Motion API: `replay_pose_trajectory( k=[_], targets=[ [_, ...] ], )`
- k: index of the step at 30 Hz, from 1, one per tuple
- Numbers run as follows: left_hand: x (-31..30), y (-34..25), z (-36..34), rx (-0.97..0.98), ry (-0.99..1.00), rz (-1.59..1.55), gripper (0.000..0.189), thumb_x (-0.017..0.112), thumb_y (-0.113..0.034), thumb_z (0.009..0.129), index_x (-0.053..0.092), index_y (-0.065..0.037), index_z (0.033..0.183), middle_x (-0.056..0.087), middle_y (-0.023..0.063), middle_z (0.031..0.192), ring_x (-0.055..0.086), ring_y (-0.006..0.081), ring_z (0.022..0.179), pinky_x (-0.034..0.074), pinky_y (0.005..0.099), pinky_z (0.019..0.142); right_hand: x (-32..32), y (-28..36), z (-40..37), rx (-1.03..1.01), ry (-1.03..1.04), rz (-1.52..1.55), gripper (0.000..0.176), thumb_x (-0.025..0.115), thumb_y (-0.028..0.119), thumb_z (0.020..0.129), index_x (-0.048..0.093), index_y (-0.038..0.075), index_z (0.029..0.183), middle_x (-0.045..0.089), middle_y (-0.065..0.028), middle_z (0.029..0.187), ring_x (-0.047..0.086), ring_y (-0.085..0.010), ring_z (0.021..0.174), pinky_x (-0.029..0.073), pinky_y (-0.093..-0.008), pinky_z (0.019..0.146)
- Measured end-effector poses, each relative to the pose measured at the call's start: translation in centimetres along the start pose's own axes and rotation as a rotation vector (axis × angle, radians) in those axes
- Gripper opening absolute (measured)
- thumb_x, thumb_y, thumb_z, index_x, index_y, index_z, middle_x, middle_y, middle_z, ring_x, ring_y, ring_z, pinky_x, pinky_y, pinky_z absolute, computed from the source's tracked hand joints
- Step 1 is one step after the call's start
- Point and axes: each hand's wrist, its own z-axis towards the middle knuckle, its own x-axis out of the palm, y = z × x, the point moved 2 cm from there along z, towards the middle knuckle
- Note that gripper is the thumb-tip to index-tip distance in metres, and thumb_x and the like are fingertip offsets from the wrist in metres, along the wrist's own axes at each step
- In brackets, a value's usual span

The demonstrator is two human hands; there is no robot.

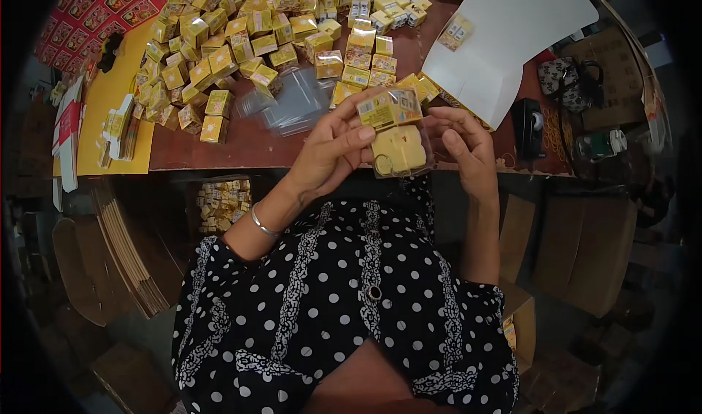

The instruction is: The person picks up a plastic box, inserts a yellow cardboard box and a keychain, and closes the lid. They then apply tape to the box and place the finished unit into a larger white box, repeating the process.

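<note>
My left hand [333, 147] grips a clear plastic package [400, 153] from its left side, with the thumb over its edge. Inside the package is a pale yellow piece, and a yellow printed box [380, 112] lies at its upper end. To the right of the package is my right hand [466, 147], its fingers apart and curved toward the package's edge; no object shows in its palm. Just beyond my hands, small yellow boxes [356, 75] stand grouped on the red-brown table [270, 151].
Many yellow boxes [223, 61] are heaped at the back left. Clear plastic trays [296, 103] lie left of my hands. White sheets [504, 34], a black tape dispenser [528, 129] and a patterned bag [559, 83] are at the right. Cartons [585, 246] stand below the table.
</note>
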Motion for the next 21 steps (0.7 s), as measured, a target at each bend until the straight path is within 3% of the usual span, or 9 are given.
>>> replay_pose_trajectory(
  k=[2, 6, 8, 9, 10, 12, 16, 19, 21],
  targets=[
    [-0.1, 0.6, 0.7, 0.003, 0.001, 0.010, 0.066, 0.062, -0.008, 0.099, 0.029, -0.001, 0.155, 0.052, 0.0170, 0.145, 0.058, 0.0270, 0.130, 0.054, 0.0441, 0.105, -0.5, 0.0, -0.3, 0.023, -0.037, 0.236, 0.039, 0.060, 0.024, 0.104, 0.058, -0.002, 0.133, 0.069, -0.0134, 0.118, 0.066, -0.0159, 0.103, 0.057, -0.0317, 0.084],
    [0.5, 1.0, 2.3, -0.024, -0.081, -0.055, 0.060, 0.055, -0.020, 0.105, 0.029, -0.002, 0.156, 0.053, 0.0188, 0.144, 0.060, 0.0299, 0.128, 0.055, 0.0456, 0.104, -1.2, -0.5, -0.6, 0.105, -0.196, 0.108, 0.041, 0.069, 0.016, 0.097, 0.058, 0.000, 0.133, 0.066, -0.0140, 0.126, 0.064, -0.0205, 0.112, 0.057, -0.0346, 0.089],
    [0.3, 1.3, 3.2, -0.094, -0.088, -0.025, 0.057, 0.053, -0.025, 0.106, 0.032, -0.002, 0.154, 0.055, 0.0190, 0.141, 0.062, 0.0304, 0.124, 0.056, 0.0455, 0.102, 0.2, 1.8, -1.2, -0.439, -0.300, -0.408, 0.053, 0.079, 0.005, 0.085, 0.058, -0.001, 0.133, 0.060, -0.0169, 0.134, 0.057, -0.0267, 0.128, 0.056, -0.0399, 0.097],
    [0.2, 1.6, 3.5, -0.159, -0.099, 0.007, 0.055, 0.051, -0.030, 0.108, 0.036, -0.002, 0.152, 0.058, 0.0192, 0.138, 0.065, 0.0309, 0.120, 0.057, 0.0454, 0.100, 0.0, 2.2, -1.4, -0.550, -0.250, -0.609, 0.062, 0.084, -0.001, 0.074, 0.061, 0.003, 0.131, 0.055, -0.0182, 0.140, 0.054, -0.0322, 0.132, 0.054, -0.0424, 0.100],
    [0.2, 1.9, 3.8, -0.167, -0.097, 0.006, 0.055, 0.051, -0.030, 0.108, 0.036, -0.002, 0.152, 0.058, 0.0192, 0.138, 0.065, 0.0309, 0.120, 0.057, 0.0454, 0.100, -0.2, 2.8, -1.3, -0.545, -0.256, -0.611, 0.062, 0.084, -0.001, 0.074, 0.061, 0.003, 0.131, 0.055, -0.0182, 0.140, 0.054, -0.0322, 0.132, 0.054, -0.0424, 0.100],
    [0.1, 2.9, 4.6, -0.300, -0.098, -0.040, 0.051, 0.052, -0.035, 0.108, 0.043, -0.004, 0.146, 0.065, 0.0176, 0.125, 0.070, 0.0299, 0.109, 0.060, 0.0435, 0.093, 0.0, 4.3, -1.0, -0.798, -0.086, -0.989, 0.061, 0.084, 0.002, 0.072, 0.064, 0.006, 0.129, 0.056, -0.0173, 0.139, 0.055, -0.0356, 0.129, 0.053, -0.0434, 0.101],
    [0.6, 4.3, 6.4, -0.351, -0.082, 0.019, 0.048, 0.052, -0.037, 0.107, 0.047, -0.005, 0.143, 0.067, 0.0137, 0.116, 0.071, 0.0272, 0.101, 0.061, 0.0416, 0.087, -2.0, 5.3, -0.9, -0.720, 0.075, -1.015, 0.061, 0.084, 0.002, 0.070, 0.064, 0.006, 0.127, 0.062, -0.0144, 0.131, 0.061, -0.0369, 0.121, 0.054, -0.0423, 0.099],
    [1.0, 4.5, 7.8, -0.470, -0.040, 0.172, 0.050, 0.055, -0.037, 0.106, 0.046, -0.005, 0.143, 0.067, 0.0118, 0.111, 0.070, 0.0258, 0.102, 0.059, 0.0414, 0.088, -5.4, 6.3, 0.1, -0.617, -0.082, -0.985, 0.056, 0.086, 0.006, 0.071, 0.066, 0.007, 0.123, 0.067, -0.0105, 0.121, 0.065, -0.0298, 0.111, 0.057, -0.0395, 0.093],
    [1.5, 4.4, 8.9, 0.095, 0.011, 1.082, 0.054, 0.063, -0.034, 0.102, 0.047, -0.002, 0.142, 0.067, 0.0135, 0.110, 0.068, 0.0286, 0.106, 0.056, 0.0421, 0.093, -9.7, 5.0, 1.9, -0.492, -0.367, -0.904, 0.057, 0.086, 0.004, 0.072, 0.064, 0.005, 0.124, 0.067, -0.0119, 0.121, 0.065, -0.0301, 0.112, 0.057, -0.0394, 0.091]
  ],
)
